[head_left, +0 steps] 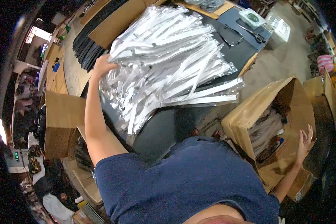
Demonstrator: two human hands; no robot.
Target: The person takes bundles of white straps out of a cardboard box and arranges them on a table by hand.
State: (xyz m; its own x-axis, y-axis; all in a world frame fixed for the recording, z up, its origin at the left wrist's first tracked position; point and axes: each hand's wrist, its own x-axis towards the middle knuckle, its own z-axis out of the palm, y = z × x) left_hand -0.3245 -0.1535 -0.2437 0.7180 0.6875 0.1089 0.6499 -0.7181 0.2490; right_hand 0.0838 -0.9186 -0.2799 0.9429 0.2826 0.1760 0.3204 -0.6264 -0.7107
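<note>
A large pile of white strips in clear plastic sleeves (175,56) is spread over a dark tabletop (156,128). At the pile's left edge, my left hand (103,65) is closed on the end of a plastic-sleeved strip. My right hand (305,143) is out to the right, against the rim of an open cardboard box (239,115), its fingers stretched and apart. Inside that box lie crumpled, pale plastic-looking items (267,128), partly in shadow.
Black strips (87,48) are stacked beside a cardboard panel at the upper left. Scissors (254,34), black-framed glasses (231,37) and a clear plastic container (252,18) sit at the table's far right. Another cardboard box (63,127) stands left of me.
</note>
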